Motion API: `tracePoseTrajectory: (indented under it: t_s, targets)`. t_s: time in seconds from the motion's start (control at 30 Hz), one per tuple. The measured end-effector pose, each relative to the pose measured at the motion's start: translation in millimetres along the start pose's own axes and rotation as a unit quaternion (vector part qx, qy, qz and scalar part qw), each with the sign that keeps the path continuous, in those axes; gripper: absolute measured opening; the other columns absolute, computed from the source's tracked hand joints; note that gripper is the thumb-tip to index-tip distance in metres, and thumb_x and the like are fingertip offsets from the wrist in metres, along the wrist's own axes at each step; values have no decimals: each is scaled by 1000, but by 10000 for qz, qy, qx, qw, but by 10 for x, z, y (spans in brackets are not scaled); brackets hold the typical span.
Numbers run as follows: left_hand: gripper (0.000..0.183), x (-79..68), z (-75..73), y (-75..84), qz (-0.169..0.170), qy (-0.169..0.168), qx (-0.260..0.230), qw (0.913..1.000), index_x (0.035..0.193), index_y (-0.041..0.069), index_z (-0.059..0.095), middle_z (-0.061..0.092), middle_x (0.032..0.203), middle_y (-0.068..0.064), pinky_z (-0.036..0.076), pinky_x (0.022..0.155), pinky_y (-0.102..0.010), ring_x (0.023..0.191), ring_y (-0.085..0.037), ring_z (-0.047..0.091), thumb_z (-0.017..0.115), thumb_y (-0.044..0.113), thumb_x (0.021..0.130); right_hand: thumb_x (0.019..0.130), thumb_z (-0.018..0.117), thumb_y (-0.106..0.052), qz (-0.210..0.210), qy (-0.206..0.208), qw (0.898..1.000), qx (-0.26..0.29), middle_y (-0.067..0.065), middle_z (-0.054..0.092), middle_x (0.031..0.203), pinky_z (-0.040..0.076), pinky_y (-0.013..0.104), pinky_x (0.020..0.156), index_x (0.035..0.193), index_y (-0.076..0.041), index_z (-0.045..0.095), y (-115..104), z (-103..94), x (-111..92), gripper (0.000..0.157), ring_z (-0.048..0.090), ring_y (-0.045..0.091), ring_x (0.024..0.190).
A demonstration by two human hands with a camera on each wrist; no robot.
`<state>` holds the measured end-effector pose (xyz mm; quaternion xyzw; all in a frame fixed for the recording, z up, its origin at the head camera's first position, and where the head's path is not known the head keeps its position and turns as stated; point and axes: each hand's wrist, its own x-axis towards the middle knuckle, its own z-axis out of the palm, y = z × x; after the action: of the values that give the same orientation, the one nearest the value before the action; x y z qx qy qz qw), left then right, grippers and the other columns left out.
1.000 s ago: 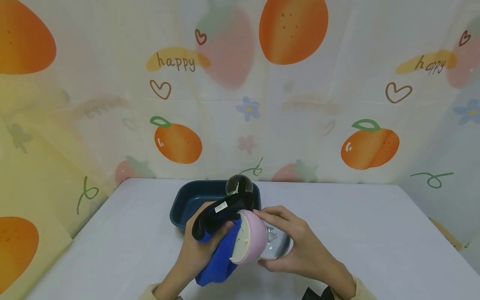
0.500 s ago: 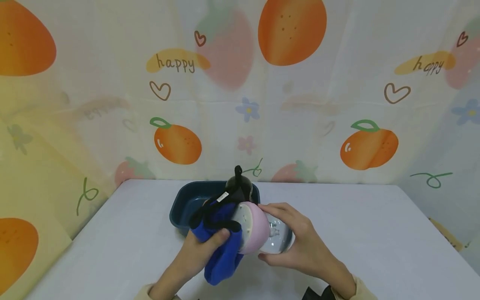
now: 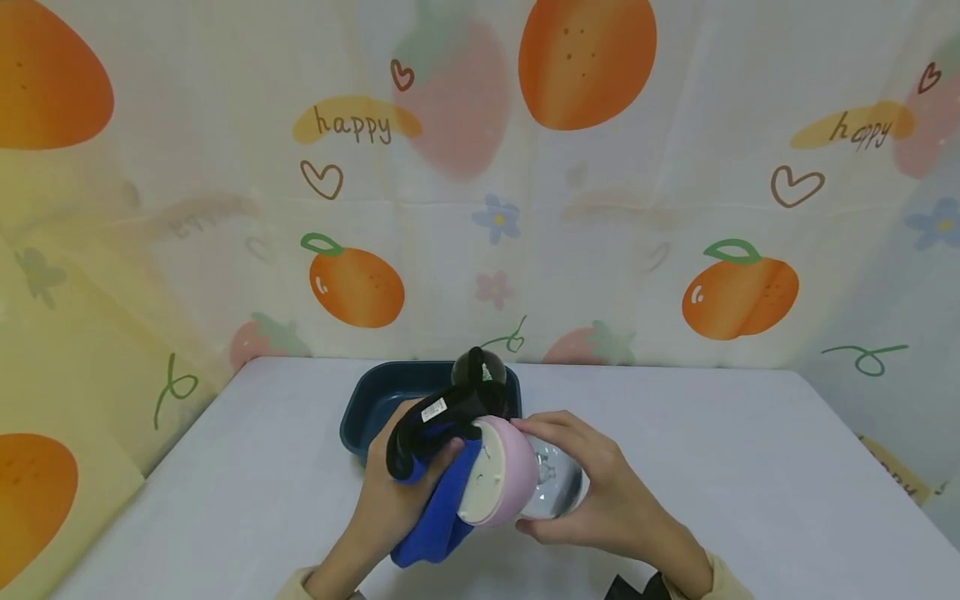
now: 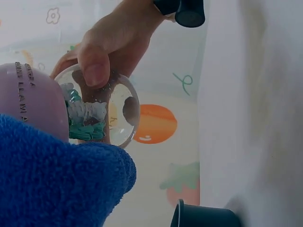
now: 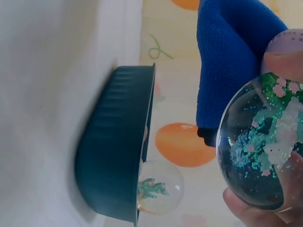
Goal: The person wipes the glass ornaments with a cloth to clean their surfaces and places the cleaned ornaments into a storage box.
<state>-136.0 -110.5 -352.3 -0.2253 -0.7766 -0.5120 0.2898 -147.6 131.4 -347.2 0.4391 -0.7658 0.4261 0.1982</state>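
A snow globe with a pink base (image 3: 517,471) lies tilted on its side between my hands, its pale underside turned left. My right hand (image 3: 585,475) grips the clear dome, fingers above and thumb below. In the right wrist view the dome (image 5: 255,142) shows a white figure, teal glitter and small pink flowers. Raised lettering runs round the base (image 4: 33,94) in the left wrist view. My left hand (image 3: 386,500) holds a blue towel (image 3: 438,517) with black trim against the base's underside; its thumb lies over the towel, and the other fingers are mostly hidden.
A dark teal tray (image 3: 360,408) stands behind my hands on the white table (image 3: 712,467). A second snow globe (image 5: 163,187) with a green figure sits in it, partly covered by the towel in the head view. A fruit-printed curtain (image 3: 600,250) hangs behind.
My left hand drew back with the towel half a second ago, the loose black-trimmed end flipping up. Now it presses up against the base again, and the globe has dipped slightly toward me.
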Motion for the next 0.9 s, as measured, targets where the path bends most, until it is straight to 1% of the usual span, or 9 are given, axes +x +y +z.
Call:
tracePoseTrajectory:
  t_s: [0.17, 0.27, 0.4, 0.47, 0.6, 0.67, 0.73, 0.8, 0.9]
  targets:
    - [39, 11, 2, 9, -143, 76, -127, 9998, 121, 7, 61, 70, 110, -3, 52, 90, -27, 104, -6, 63, 71, -2, 84, 58, 95, -17, 73, -28, 10000, -50, 1, 61, 127, 55, 33, 87, 137, -16, 56, 5, -22, -2, 88, 59, 13, 111]
    - [31, 6, -14, 25, -647, 58, -485, 9967, 117, 7, 62, 69, 105, 2, 51, 89, -27, 99, -8, 63, 69, 1, 88, 58, 95, -17, 132, -22, 9999, -101, 1, 61, 127, 55, 32, 87, 136, -16, 56, 14, -35, -5, 87, 59, 13, 111]
    - [22, -36, -47, 68, -1445, -44, -938, 9850, 115, 5, 62, 65, 99, 3, 49, 86, -25, 92, -9, 60, 65, 10, 94, 58, 94, -16, 329, -62, 9991, -245, 0, 61, 128, 55, 32, 88, 136, -18, 56, 17, -46, -10, 87, 59, 13, 110]
    - [25, -54, -50, 76, -1539, -260, -956, 9831, 118, 6, 59, 64, 102, 1, 49, 86, -26, 94, -10, 60, 64, 15, 95, 58, 94, -16, 354, -83, 9985, -408, -1, 61, 128, 56, 31, 87, 136, -19, 56, 15, -46, -11, 87, 60, 13, 109]
    - [46, -62, -16, 40, -1139, -867, -679, 9874, 135, 15, 51, 63, 124, -2, 49, 95, -32, 111, -13, 59, 66, 29, 95, 58, 93, -17, 209, -181, 9969, -739, -3, 61, 127, 57, 30, 84, 135, -22, 58, 1, -30, -11, 85, 62, 13, 108]
    - [54, -58, 6, 13, -820, -984, -448, 9907, 141, 20, 47, 60, 132, 0, 49, 98, -35, 117, -13, 57, 67, 38, 93, 59, 93, -18, 109, -222, 9960, -863, -3, 61, 127, 58, 30, 83, 135, -23, 59, -9, -21, -10, 84, 63, 13, 108]
    - [57, -55, 20, -4, -512, -901, -265, 9943, 141, 20, 48, 61, 132, -2, 50, 97, -36, 117, -13, 58, 68, 42, 92, 59, 93, -19, 53, -254, 9955, -917, -3, 61, 127, 58, 31, 83, 135, -23, 59, -20, -17, -8, 84, 64, 14, 108]
    - [54, -48, 28, -9, -303, -676, -88, 9972, 136, 17, 53, 64, 127, -2, 52, 95, -34, 113, -12, 60, 72, 38, 91, 59, 93, -19, 59, -273, 9956, -898, -3, 61, 127, 58, 32, 84, 135, -23, 59, -30, -22, -8, 84, 63, 14, 109]
    - [46, -30, 37, -19, 30, -207, 24, 9998, 127, 12, 59, 69, 117, -4, 53, 92, -29, 107, -9, 63, 77, 17, 86, 60, 93, -19, 217, -337, 9966, -715, -3, 60, 129, 58, 32, 86, 136, -23, 58, -44, -36, -10, 83, 62, 14, 112]
